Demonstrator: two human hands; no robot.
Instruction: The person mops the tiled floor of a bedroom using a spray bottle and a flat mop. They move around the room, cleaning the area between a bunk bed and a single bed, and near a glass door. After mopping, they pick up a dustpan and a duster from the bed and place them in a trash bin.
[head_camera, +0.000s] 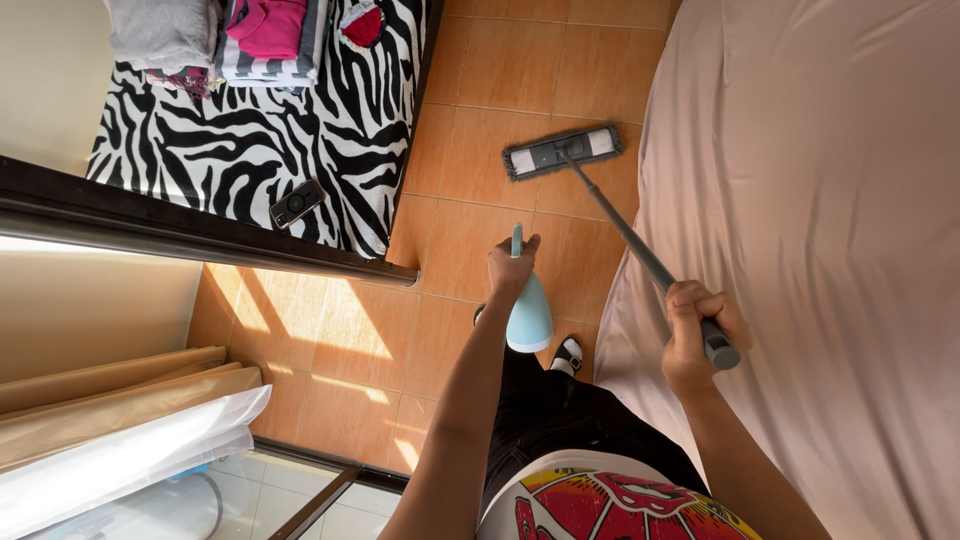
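Low in the frame, your two forearms reach out over a printed shirt (610, 505) and dark trousers. Your right hand (700, 335), right of centre, is wrapped tight around the grey mop handle (635, 245), fingers curled fully over the grip near its top end. Your left hand (512, 268), at centre, is closed around the neck of a pale blue spray bottle (530, 315), its body hanging below your fist (whether a finger sits on the trigger cannot be told).

Farther out, the handle slants up and left to the flat mop head (562, 150), which lies flat on the orange tiled floor (480, 130) in the upper middle, just beside the edge of the beige-sheeted bed (820, 200) filling the right side.

You appear to be mid-mopping, with bottle and mop both at the ready. The next move likely calls for aiming the nozzle at bare tile near the head while holding the handle steady.

At upper left, a zebra-print cover (250, 140) carries folded clothes (215, 35) and a small dark device (296, 203).
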